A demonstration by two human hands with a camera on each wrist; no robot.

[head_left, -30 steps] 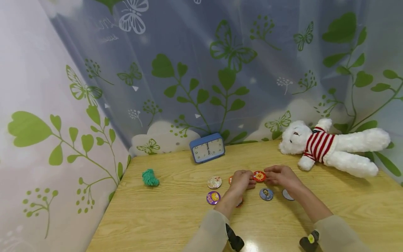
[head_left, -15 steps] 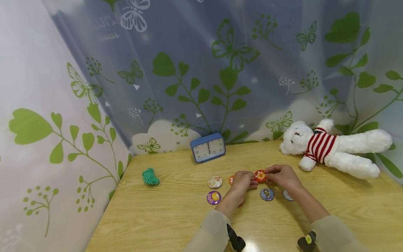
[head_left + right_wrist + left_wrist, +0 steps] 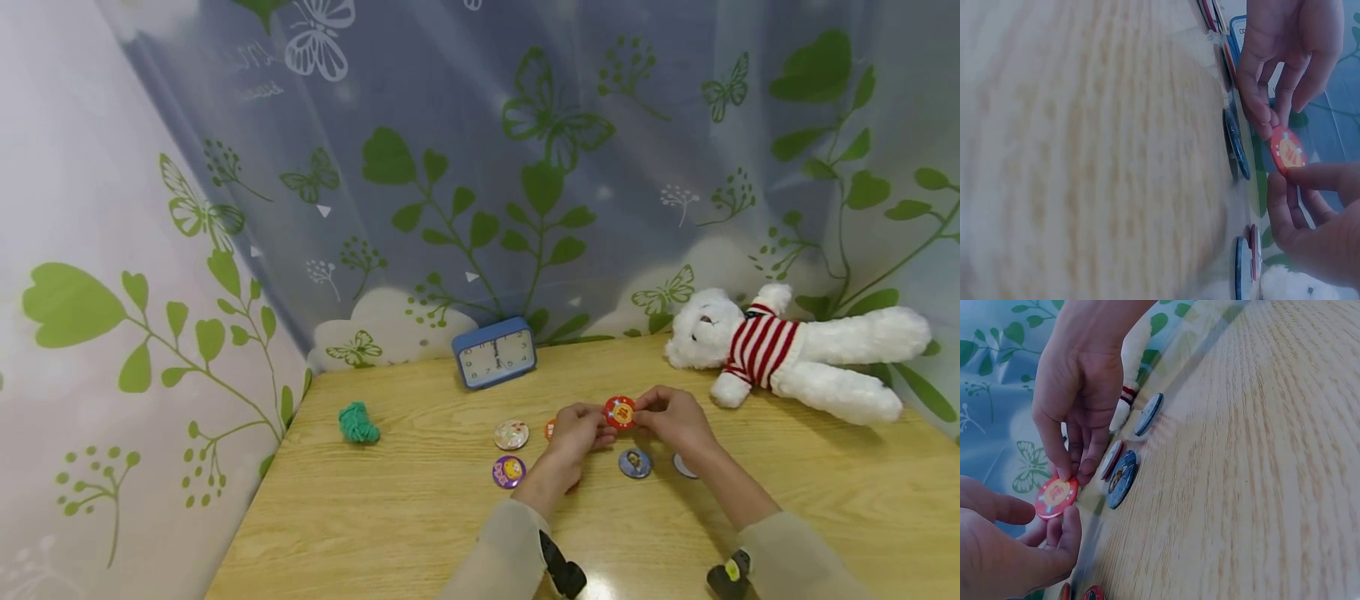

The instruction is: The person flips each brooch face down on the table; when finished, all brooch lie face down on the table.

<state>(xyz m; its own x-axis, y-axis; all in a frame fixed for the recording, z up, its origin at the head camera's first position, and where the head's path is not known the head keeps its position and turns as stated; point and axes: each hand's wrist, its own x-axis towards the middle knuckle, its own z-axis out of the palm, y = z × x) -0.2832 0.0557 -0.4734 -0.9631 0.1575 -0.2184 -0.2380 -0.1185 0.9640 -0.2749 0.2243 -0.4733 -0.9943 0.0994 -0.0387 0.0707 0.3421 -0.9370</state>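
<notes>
A round red pin badge (image 3: 619, 412) with a yellow centre is held above the table between both hands. My right hand (image 3: 678, 421) pinches its edge between thumb and fingers. The fingertips of my left hand (image 3: 573, 437) are at the opposite edge of the red badge (image 3: 1287, 150); the thumb stands apart from it in the right wrist view. Just below lie a blue badge with a figure (image 3: 634, 462) and a pale badge (image 3: 684, 465), partly covered by my right hand. Beside my left hand an orange badge (image 3: 551, 429) is mostly hidden.
A silvery badge (image 3: 512, 434) and a purple badge (image 3: 509, 472) lie left of the hands. Farther left is a green yarn bundle (image 3: 358, 423). A blue clock (image 3: 495, 352) stands against the curtain, and a white teddy bear (image 3: 765, 346) lies at the back right.
My right hand has closed on the red badge's edge and lifted it slightly, tilting its face toward the head camera. My left hand has hardly moved.
</notes>
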